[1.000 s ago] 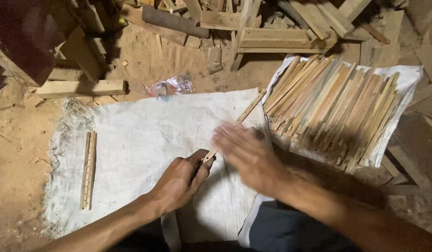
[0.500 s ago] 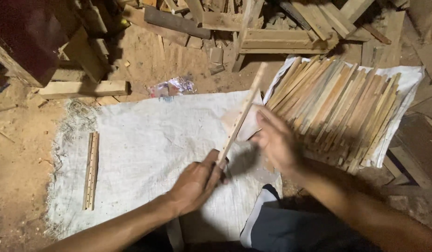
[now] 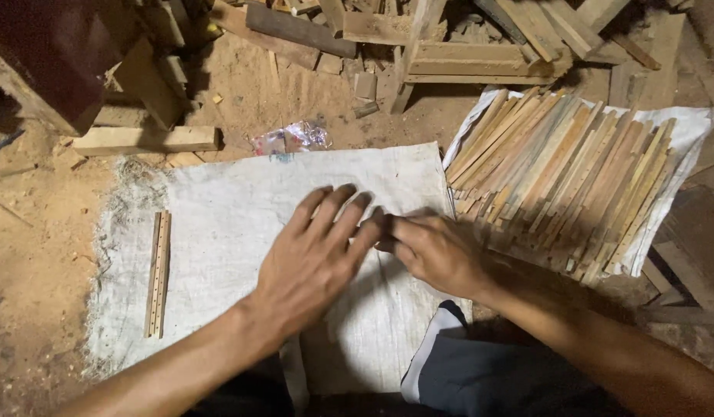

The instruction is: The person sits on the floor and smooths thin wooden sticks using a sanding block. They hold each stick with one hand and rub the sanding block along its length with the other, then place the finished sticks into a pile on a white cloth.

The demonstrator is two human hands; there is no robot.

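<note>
Both hands meet over the middle of the white sack cloth (image 3: 241,208) on the dirt floor. The left hand (image 3: 314,259) lies flat with its fingers spread wide, holding nothing. The right hand (image 3: 438,255) is curled just beside it, fingertips touching the left ones; I cannot tell if its grip pinches anything, because the left fingers hide that spot. The pile of wooden sticks (image 3: 558,177) sits on another cloth just right of the sack cloth. One flat stick with small holes (image 3: 158,274) lies near the sack cloth's left edge. A quick reach could bump the pile and make sticks slide off.
</note>
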